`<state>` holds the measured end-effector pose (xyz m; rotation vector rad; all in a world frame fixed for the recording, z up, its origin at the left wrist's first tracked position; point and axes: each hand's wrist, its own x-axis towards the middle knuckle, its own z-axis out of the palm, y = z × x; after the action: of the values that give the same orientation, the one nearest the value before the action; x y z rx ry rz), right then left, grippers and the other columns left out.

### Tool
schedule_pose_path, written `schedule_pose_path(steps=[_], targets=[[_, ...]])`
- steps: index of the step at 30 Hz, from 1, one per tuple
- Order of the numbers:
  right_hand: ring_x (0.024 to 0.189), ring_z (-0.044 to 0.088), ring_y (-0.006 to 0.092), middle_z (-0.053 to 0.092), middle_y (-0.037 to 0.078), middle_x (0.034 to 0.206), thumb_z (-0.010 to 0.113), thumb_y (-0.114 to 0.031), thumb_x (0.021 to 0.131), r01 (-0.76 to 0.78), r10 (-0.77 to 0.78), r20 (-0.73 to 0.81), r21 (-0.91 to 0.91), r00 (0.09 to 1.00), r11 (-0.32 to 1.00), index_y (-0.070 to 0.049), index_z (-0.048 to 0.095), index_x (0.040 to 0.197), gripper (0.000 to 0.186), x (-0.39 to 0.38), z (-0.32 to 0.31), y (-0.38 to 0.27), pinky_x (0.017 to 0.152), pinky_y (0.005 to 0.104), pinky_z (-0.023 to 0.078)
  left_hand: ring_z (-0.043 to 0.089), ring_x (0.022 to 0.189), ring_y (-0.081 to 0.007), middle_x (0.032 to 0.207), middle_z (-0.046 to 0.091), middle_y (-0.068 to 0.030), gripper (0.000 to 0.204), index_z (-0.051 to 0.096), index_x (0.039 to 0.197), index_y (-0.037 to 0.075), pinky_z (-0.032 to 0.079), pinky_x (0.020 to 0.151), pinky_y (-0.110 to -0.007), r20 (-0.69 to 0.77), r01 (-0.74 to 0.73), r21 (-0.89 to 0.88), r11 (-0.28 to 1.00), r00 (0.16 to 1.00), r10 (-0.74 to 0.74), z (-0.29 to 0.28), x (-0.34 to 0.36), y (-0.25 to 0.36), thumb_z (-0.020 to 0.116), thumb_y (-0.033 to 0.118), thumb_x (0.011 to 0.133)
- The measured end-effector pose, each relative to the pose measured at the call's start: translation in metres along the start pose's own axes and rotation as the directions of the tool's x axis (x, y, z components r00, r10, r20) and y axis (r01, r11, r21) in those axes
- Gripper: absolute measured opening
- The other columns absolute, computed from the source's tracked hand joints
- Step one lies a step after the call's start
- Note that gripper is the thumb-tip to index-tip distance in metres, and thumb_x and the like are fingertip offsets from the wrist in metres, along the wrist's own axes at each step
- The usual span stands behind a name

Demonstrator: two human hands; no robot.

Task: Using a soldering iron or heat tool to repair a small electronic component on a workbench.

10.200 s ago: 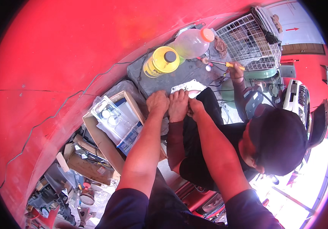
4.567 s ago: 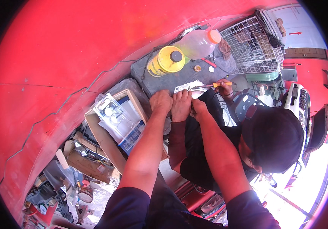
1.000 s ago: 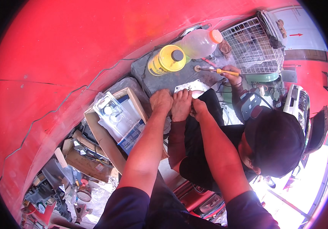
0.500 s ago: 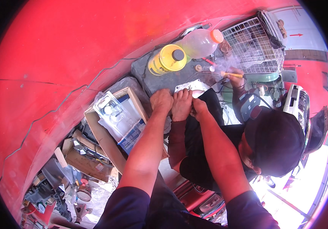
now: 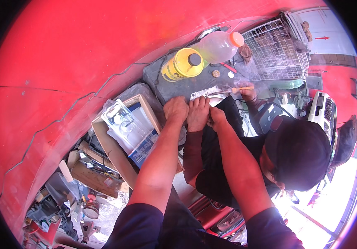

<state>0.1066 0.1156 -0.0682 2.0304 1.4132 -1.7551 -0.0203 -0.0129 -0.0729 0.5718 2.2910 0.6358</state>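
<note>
My left hand (image 5: 175,110) is curled at the grey worktop's (image 5: 153,81) near edge, beside a co-worker's left hand (image 5: 197,114), which presses on a pale, bracket-like piece (image 5: 199,92). My right hand (image 5: 215,117) is closed just right of those fingers, by the piece's edge; what either of my hands grips is hidden. The co-worker's right hand (image 5: 248,94) holds a yellow-handled iron-like tool (image 5: 238,89), its shaft over the piece. Light haze hangs near it. A small round tin (image 5: 216,73) lies behind.
A yellow jug (image 5: 178,66) and clear bottle (image 5: 218,47) stand at the back. A cardboard box (image 5: 112,153) with packaging is left, a wire cage (image 5: 276,50) back right. The co-worker's capped head (image 5: 294,153) is beside my right arm. Cluttered parts (image 5: 51,209) lie lower left.
The co-worker's tool has moved from the small tin down onto the pale piece. The smoke puff has spread into a thinner haze. My hands stay in place.
</note>
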Motion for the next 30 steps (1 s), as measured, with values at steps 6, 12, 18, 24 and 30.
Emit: schedule_pose_path(steps=[6,12,18,24,30], targets=[[0.051,0.042,0.0132,0.047,0.001,0.062,0.053,-0.031,0.088,-0.012,0.012,-0.005,0.024,1.000,1.000,-0.010,0.053,0.072,0.026,0.0027,-0.0010,0.0012,0.048,0.0297,0.034,0.064,0.093,-0.0299,0.093,0.067,-0.0145,0.020,0.070,0.090,0.013,0.050,0.080,-0.039,0.002,0.002,-0.009,1.000,1.000,-0.001,0.0016,0.0008,0.0003,0.057,0.021,0.078],[0.049,0.042,0.0139,0.046,0.002,0.059,0.054,-0.030,0.087,-0.009,0.010,-0.006,0.051,1.000,0.999,-0.010,0.052,0.070,0.026,0.0029,0.0002,0.0004,0.045,0.0299,0.032,0.064,0.093,-0.0299,0.093,0.067,-0.0144,0.020,0.070,0.090,0.013,0.050,0.080,-0.039,0.008,0.000,0.001,1.000,1.000,0.000,0.0003,0.0006,0.0000,0.057,0.022,0.079],[0.049,0.042,0.0141,0.046,0.002,0.059,0.056,-0.029,0.087,-0.005,0.005,-0.007,0.072,1.000,0.997,-0.010,0.052,0.070,0.026,0.0061,0.0011,0.0013,0.045,0.0299,0.032,0.064,0.092,-0.0300,0.092,0.068,-0.0137,0.020,0.070,0.090,0.013,0.050,0.079,-0.040,-0.008,-0.010,-0.001,1.000,1.000,0.010,0.0005,0.0007,-0.0008,0.057,0.022,0.078],[0.049,0.043,0.0141,0.046,0.002,0.059,0.056,-0.030,0.087,-0.019,0.019,-0.005,0.075,1.000,0.997,-0.009,0.052,0.071,0.027,0.0042,0.0001,0.0006,0.044,0.0295,0.032,0.064,0.091,-0.0301,0.091,0.068,-0.0134,0.020,0.070,0.089,0.013,0.050,0.079,-0.039,-0.009,-0.005,0.000,1.000,1.000,0.005,0.0013,0.0003,-0.0009,0.057,0.022,0.078],[0.048,0.042,0.0135,0.046,0.002,0.059,0.056,-0.030,0.087,-0.015,0.015,0.000,0.070,1.000,0.997,-0.009,0.052,0.071,0.026,0.0022,-0.0001,0.0002,0.044,0.0290,0.032,0.064,0.092,-0.0298,0.092,0.068,-0.0133,0.020,0.070,0.089,0.013,0.050,0.079,-0.040,-0.007,0.000,-0.011,1.000,1.000,0.000,0.0017,0.0003,-0.0004,0.058,0.022,0.077]])
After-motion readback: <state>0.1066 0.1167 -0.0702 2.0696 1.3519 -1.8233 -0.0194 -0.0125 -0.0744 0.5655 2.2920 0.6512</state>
